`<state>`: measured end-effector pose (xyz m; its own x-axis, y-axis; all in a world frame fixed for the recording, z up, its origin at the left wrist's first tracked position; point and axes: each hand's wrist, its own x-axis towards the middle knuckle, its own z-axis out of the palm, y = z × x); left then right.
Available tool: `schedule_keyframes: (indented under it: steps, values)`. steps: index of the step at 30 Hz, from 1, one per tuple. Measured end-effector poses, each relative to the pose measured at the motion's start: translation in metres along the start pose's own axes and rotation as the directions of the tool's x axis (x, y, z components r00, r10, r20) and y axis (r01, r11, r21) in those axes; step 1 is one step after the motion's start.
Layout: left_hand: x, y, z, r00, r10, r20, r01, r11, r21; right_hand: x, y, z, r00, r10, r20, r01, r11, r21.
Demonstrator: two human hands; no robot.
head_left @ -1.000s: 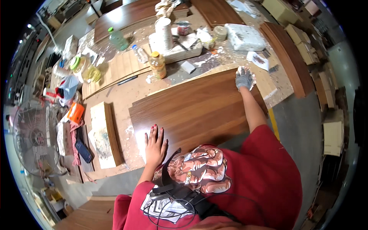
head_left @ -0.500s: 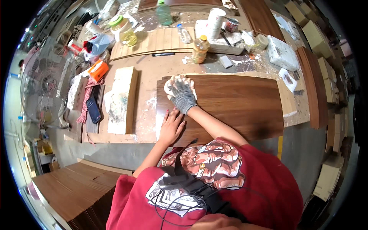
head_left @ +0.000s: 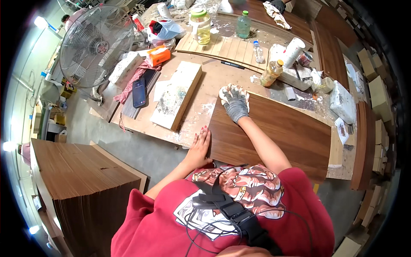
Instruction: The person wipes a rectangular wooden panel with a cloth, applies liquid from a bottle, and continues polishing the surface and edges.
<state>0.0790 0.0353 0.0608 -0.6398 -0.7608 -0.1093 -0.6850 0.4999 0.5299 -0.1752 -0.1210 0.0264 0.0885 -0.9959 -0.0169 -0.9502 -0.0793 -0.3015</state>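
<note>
A dark brown wood-grain panel (head_left: 287,132) lies on the workbench in front of me. My right hand (head_left: 235,108), in a grey knit glove, presses a crumpled whitish cloth (head_left: 227,91) onto the panel's far left corner. The fingers are bent over the cloth. My left hand (head_left: 198,147) is bare and rests at the panel's left edge, nearer to me, with its fingers stretched out and holding nothing.
Left of the panel are a pale, stained wooden block (head_left: 177,96), a phone (head_left: 139,93) and a fan (head_left: 100,45). Bottles, including one with a yellow cap (head_left: 272,73), stand beyond. A co-worker's gloved hand (head_left: 279,5) is near another cloth (head_left: 277,16). Stacked brown sheets (head_left: 81,171) stand lower left.
My view has turned left, so the bench appears shifted right and tilted. My left hand is nearer to me along the panel's left edge. The right hand stays on the cloth at the far corner.
</note>
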Motion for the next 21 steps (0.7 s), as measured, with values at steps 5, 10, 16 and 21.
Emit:
schedule_keyframes:
  steps: [5, 10, 16, 21]
  values:
    - [0.006, 0.003, -0.011, 0.993, -0.095, -0.068, 0.094, 0.995, -0.024, -0.025, -0.022, 0.01, 0.999, 0.006, 0.033, -0.002, 0.992, -0.129]
    - [0.006, -0.004, -0.004, 0.989, -0.142, -0.026, 0.141, 0.989, -0.044, -0.118, -0.07, -0.005, 0.958, -0.268, 0.102, 0.276, 0.958, -0.079]
    - [0.035, -0.017, -0.07, 0.893, -0.045, 0.448, 0.083, 0.994, -0.066, -0.163, -0.056, -0.024, 0.963, -0.255, 0.092, 0.263, 0.96, -0.092]
    - [0.055, 0.006, -0.306, 0.93, 0.363, 0.063, -0.316, 0.874, -0.369, -0.168, -0.006, -0.063, 0.962, -0.253, -0.105, 0.161, 0.833, -0.53]
